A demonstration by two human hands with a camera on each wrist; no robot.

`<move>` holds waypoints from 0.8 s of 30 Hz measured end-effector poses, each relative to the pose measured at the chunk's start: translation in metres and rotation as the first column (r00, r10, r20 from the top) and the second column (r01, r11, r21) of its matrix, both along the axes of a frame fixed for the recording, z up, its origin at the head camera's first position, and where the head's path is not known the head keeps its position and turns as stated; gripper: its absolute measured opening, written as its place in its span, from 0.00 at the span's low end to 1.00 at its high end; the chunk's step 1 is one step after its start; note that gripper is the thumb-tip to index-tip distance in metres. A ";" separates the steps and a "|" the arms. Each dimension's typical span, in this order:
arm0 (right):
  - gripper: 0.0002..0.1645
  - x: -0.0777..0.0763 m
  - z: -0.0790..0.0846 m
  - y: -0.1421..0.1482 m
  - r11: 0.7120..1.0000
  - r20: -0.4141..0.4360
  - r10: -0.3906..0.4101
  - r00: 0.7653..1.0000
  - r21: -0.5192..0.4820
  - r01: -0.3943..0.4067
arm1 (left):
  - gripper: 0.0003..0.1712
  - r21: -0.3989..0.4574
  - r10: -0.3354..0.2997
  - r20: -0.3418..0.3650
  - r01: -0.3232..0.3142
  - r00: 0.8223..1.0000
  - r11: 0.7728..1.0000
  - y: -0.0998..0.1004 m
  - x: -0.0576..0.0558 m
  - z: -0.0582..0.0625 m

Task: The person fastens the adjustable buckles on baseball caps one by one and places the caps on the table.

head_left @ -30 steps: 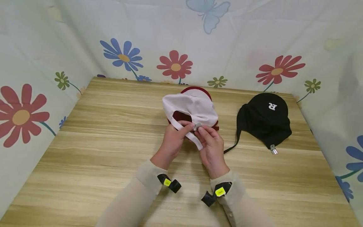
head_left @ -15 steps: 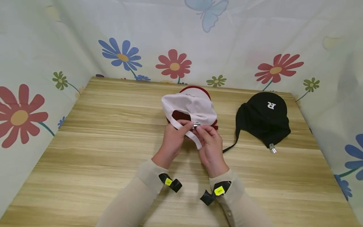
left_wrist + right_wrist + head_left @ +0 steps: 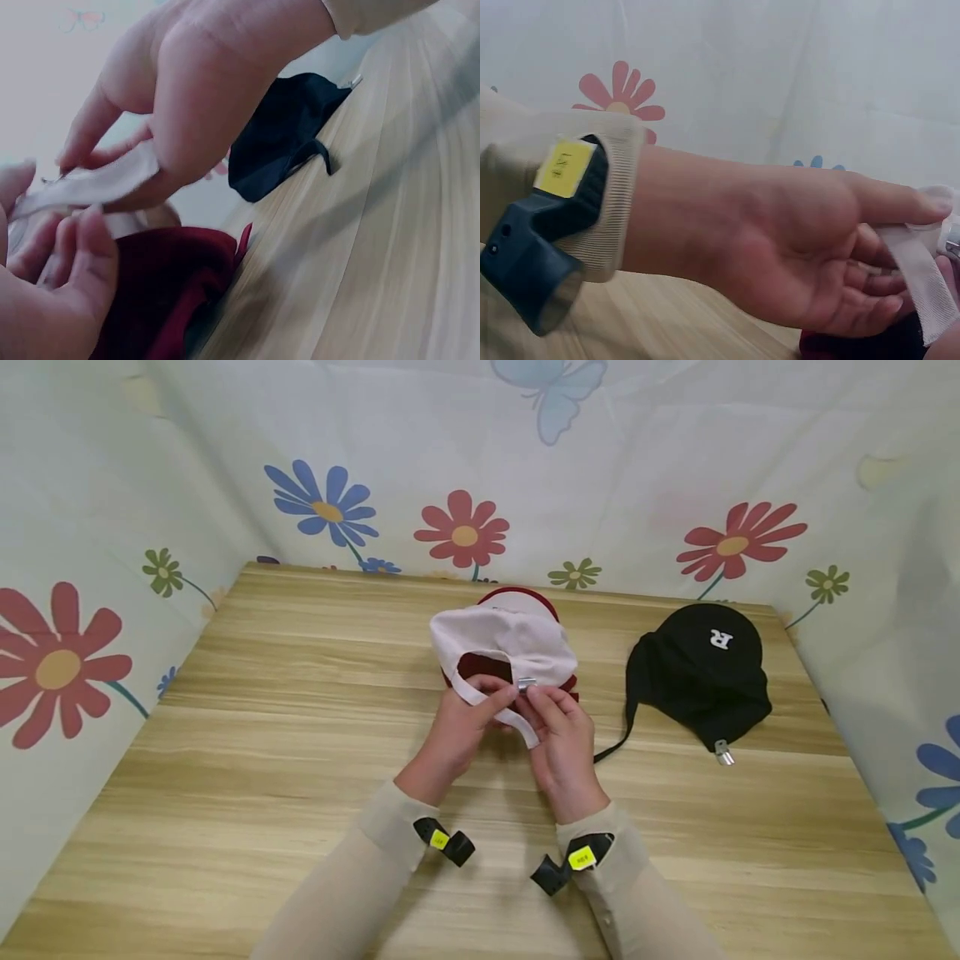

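A white cap [image 3: 521, 639] lies on a wood-grain counter [image 3: 247, 743] at the centre of the head view, just above your two hands. Its dark red brim [image 3: 553, 604] curves out at the top, and a gap in the white fabric shows a dark red interior.

Your left hand [image 3: 453, 731] reaches in from the lower left, its thumb and fingers drawn together on the white strap [image 3: 522, 728] next to a silver buckle [image 3: 528, 684]. The right-wrist view shows that thumb stretched along the top, the strap hanging beneath it and the other fingers loosely bent. Your right hand [image 3: 564, 743] comes up from the lower right, pinching the buckle's edge between thumb and fingertips. The strap's loose end hangs between your hands.

Right of centre, well apart from your hands, a black cap [image 3: 697, 685] rests on the counter. A white letter R [image 3: 722, 639] marks it, a silver clasp [image 3: 723, 753] sits at its lower edge, and a thin black strap [image 3: 632, 722] trails toward your right hand.

Beige sleeves [image 3: 348, 877] cover your forearms, with a black device [image 3: 459, 848] bearing a yellow label at each cuff. Behind, a pale cloth [image 3: 637, 460] carries red, blue and green flowers, with a light-blue butterfly [image 3: 555, 397] at the top.
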State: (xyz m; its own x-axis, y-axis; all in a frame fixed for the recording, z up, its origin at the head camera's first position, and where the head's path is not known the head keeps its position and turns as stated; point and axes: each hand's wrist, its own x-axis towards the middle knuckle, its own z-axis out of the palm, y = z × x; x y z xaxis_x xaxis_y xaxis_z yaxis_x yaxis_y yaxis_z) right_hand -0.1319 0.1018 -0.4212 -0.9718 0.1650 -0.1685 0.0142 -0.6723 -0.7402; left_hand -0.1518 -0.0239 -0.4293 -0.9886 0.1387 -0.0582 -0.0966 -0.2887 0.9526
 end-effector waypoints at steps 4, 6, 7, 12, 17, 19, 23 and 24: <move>0.09 -0.003 0.004 0.001 1.000 0.007 0.009 1.000 0.009 -0.009 | 0.10 0.045 -0.149 0.012 0.149 0.989 0.988 -0.010 0.003 -0.003; 0.11 -0.004 0.006 0.002 1.000 0.006 0.003 1.000 0.012 -0.003 | 0.10 0.053 -0.200 0.010 0.199 0.980 0.979 -0.013 0.004 -0.004; 0.10 -0.005 0.006 0.003 1.000 0.005 0.000 1.000 0.010 0.000 | 0.10 0.051 -0.213 0.009 0.212 0.977 0.976 -0.014 0.004 -0.005; 0.10 -0.007 0.006 0.004 1.000 0.004 0.005 1.000 -0.005 -0.005 | 0.09 0.011 -0.247 -0.006 0.247 0.969 0.969 -0.020 0.005 -0.005; 0.10 -0.007 0.006 0.004 0.999 -0.020 0.034 0.999 -0.005 -0.034 | 0.10 -0.046 -0.266 -0.010 0.265 0.964 0.963 -0.022 0.006 -0.004; 0.09 -0.007 0.006 0.005 0.998 -0.039 0.059 0.998 -0.004 -0.059 | 0.09 -0.003 -0.248 -0.002 0.248 0.969 0.969 -0.022 0.005 -0.004; 0.09 -0.007 0.005 0.006 0.994 -0.067 0.106 0.992 0.008 -0.105 | 0.06 0.126 -0.213 0.023 0.209 0.977 0.970 -0.024 0.003 -0.003; 0.09 -0.007 0.005 0.006 0.994 -0.071 0.111 0.991 0.010 -0.111 | 0.06 0.155 -0.207 0.024 0.201 0.978 0.967 -0.024 0.003 -0.003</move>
State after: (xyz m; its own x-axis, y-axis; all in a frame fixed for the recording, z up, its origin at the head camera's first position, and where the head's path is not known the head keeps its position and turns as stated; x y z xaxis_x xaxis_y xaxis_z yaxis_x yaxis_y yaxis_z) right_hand -0.1393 0.1082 -0.4163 -0.9937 0.0562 -0.0972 0.0353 -0.6650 -0.7460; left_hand -0.1492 -0.0483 -0.4321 -0.9359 0.3471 -0.0601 -0.2054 -0.3990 0.8936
